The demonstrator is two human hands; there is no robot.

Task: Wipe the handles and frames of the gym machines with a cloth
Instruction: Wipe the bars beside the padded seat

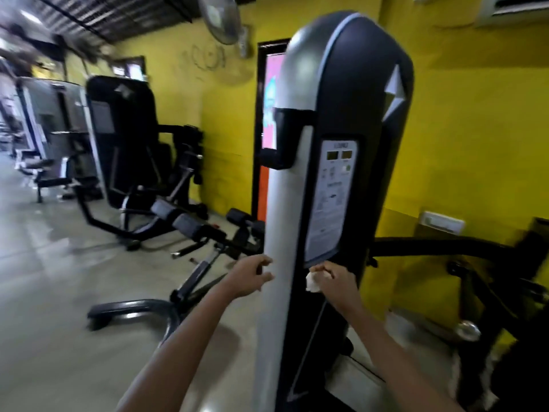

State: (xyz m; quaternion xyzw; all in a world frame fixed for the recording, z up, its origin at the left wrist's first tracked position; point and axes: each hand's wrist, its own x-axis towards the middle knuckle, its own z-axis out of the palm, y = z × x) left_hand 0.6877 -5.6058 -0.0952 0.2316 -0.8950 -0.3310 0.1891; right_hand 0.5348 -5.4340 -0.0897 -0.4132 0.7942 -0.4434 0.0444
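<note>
Close up: right hand [334, 278] grips cloth [313, 283] below unreadable label [329, 197]; left hand [252, 273] loosely curled, empty.

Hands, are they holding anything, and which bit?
The right hand grips a bunched white cloth; which part of it cannot be told. The left hand holds nothing, its fingers loosely curled beside the machine's grey column.
</note>
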